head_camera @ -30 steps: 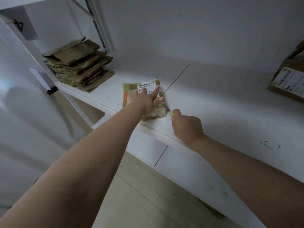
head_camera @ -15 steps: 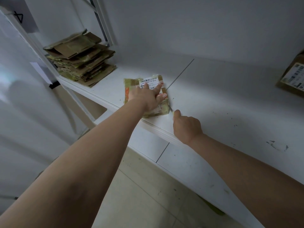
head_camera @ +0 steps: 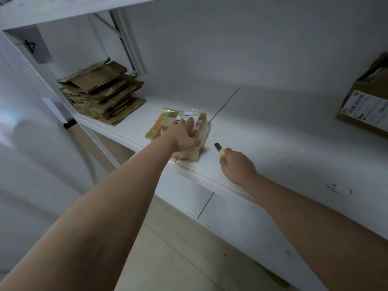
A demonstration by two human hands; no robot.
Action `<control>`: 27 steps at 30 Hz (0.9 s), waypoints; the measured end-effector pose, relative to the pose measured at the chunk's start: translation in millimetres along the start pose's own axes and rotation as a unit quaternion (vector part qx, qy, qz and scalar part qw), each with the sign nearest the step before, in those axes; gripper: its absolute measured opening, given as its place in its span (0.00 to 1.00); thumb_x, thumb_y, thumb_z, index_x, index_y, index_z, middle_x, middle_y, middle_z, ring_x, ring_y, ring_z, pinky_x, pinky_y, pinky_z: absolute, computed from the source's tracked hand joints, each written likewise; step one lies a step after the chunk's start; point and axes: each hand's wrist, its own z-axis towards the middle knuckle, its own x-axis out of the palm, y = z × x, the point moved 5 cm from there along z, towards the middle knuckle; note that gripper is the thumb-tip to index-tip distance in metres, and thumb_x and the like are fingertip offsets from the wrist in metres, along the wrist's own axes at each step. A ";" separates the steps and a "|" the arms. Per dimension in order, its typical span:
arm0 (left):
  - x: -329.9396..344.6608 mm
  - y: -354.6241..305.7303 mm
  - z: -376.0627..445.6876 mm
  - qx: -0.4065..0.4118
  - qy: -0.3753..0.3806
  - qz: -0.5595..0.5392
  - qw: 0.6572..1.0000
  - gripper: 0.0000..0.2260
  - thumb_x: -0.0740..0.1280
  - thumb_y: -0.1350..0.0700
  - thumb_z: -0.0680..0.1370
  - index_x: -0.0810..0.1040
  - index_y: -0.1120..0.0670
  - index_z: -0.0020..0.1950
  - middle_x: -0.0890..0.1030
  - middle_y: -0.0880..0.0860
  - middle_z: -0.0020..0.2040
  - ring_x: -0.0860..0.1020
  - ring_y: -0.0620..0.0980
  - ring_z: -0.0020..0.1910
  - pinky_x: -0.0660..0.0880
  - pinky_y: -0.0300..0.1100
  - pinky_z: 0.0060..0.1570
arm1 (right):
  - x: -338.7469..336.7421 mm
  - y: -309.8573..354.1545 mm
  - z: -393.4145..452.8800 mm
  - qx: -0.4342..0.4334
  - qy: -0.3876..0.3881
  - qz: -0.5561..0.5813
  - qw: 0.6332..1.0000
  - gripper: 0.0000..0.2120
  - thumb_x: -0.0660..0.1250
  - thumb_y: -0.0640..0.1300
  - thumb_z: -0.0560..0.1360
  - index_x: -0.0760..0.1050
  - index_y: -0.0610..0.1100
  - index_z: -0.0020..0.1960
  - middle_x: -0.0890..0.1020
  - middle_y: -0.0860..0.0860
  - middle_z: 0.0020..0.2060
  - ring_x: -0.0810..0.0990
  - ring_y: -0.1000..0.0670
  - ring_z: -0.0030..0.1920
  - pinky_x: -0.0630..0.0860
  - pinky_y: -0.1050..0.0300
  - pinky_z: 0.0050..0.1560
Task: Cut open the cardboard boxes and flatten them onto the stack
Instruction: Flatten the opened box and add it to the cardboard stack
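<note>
- Taped cardboard box (head_camera: 195,153) lay at the shelf (head_camera: 273,143) front edge, not yet flattened.
- Right hand (head_camera: 238,166) gripped a utility knife (head_camera: 218,148), blade clear of the box.
- Left hand (head_camera: 184,135) pressed flat-fingered on top.
- Flattened stack (head_camera: 102,93) waited far left; another box (head_camera: 367,110) remained uncut, far right.

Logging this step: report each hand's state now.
Left hand: open, fingers pressing flat on the taped box.
Right hand: closed around the knife.
</note>
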 end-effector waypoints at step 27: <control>16.5 53.0 2.2 0.027 -0.141 0.008 0.990 0.28 0.58 0.62 0.81 0.52 0.52 0.79 0.57 0.49 0.79 0.47 0.57 0.78 0.48 0.58 0.74 | -0.4 -0.6 57.4 -0.029 -0.010 0.062 0.998 0.09 0.50 0.48 0.82 0.66 0.46 0.56 0.74 0.48 0.40 0.73 0.42 0.40 0.68 0.53 0.39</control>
